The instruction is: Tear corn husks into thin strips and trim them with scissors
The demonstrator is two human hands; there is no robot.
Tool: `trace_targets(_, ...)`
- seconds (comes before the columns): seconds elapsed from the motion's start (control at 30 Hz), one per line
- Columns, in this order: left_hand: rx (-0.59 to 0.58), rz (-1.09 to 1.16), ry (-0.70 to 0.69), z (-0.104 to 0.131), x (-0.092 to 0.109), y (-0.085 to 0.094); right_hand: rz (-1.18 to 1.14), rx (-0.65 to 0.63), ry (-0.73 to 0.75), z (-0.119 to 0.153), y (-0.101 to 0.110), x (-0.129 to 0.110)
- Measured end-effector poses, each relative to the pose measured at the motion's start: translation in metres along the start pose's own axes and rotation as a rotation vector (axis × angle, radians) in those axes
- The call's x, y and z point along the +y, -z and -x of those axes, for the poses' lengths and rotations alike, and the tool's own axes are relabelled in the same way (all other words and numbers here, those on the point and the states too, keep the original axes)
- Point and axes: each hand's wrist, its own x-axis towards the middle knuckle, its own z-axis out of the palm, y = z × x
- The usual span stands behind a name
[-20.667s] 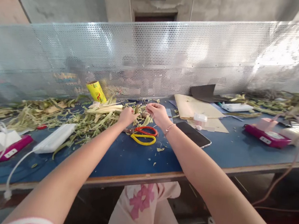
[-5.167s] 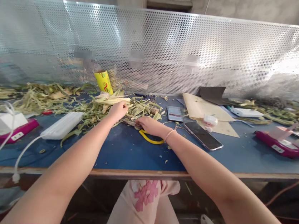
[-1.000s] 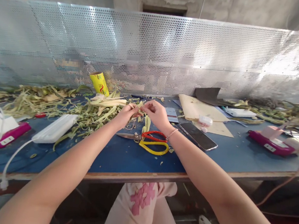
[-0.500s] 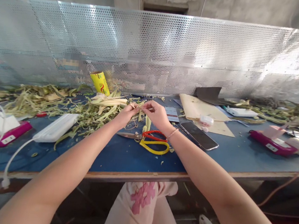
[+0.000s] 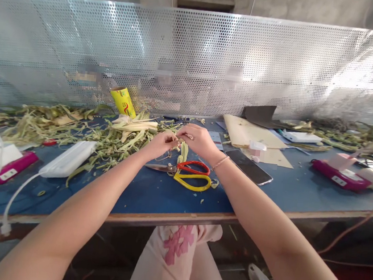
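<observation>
My left hand (image 5: 160, 145) is pinched closed over the blue table, its fingertips meeting those of my right hand (image 5: 199, 141). Between them is a small strip of dried plant husk, mostly hidden by the fingers. My right hand is curled, with its thumb and fingers closed on the same piece. A pale green husk leaf (image 5: 183, 152) shows just below the hands. Closer to me lie scissors (image 5: 192, 182) with one red and one yellow handle loop, blades to the left. A heap of dried husks and leaves (image 5: 127, 140) spreads beside my left hand.
A yellow tube (image 5: 123, 101) leans near the perforated metal screen (image 5: 197, 47). A phone (image 5: 249, 167) and brown paper (image 5: 251, 134) lie to the right. Left are a white power strip (image 5: 70, 159) and a magenta socket block (image 5: 4, 173); another magenta block (image 5: 340, 176) sits right.
My right hand has rolled over, knuckles now more upward, and my left fingers have dipped slightly. The hands stay together at the same spot. The view has tilted down a little.
</observation>
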Motion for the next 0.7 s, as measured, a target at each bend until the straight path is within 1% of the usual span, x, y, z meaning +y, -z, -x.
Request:
trace_targets(0.03, -0.023, 0.001, 0.006, 0.001, 0.002, 0.0, -0.022, 0.005, -0.035, -0.001, 0.001, 0.0)
trace_targets(0.1, -0.076, 0.016, 0.013, 0.003, 0.006, -0.001, -0.108, -0.005, -0.161, -0.001, 0.002, 0.002)
trace_targets(0.2, -0.134, 0.071, 0.014, 0.006, 0.01, 0.0, -0.344, -0.078, -0.359, -0.002, 0.003, 0.012)
trace_targets(0.27, -0.128, 0.152, 0.006, 0.006, 0.01, 0.0, -0.444, -0.082, -0.41, -0.001, 0.002, 0.02)
trace_targets(0.33, -0.082, 0.286, 0.01, 0.005, 0.008, 0.0, -0.468, -0.065, -0.438, 0.0, 0.001, 0.026)
trace_targets(0.4, -0.026, 0.429, 0.037, 0.003, 0.004, 0.0, -0.451, -0.07, -0.473, 0.001, -0.001, 0.027)
trace_targets(0.47, 0.01, 0.526, 0.072, 0.001, 0.001, -0.001, -0.372, -0.067, -0.471, 0.001, -0.004, 0.024)
trace_targets(0.6, 0.039, 0.621, 0.114, -0.002, -0.002, -0.003, -0.16, -0.031, -0.422, 0.001, -0.009, 0.015)
trace_targets(0.7, 0.056, 0.667, 0.126, -0.002, -0.001, -0.003, -0.095, -0.021, -0.4, 0.001, -0.01, 0.011)
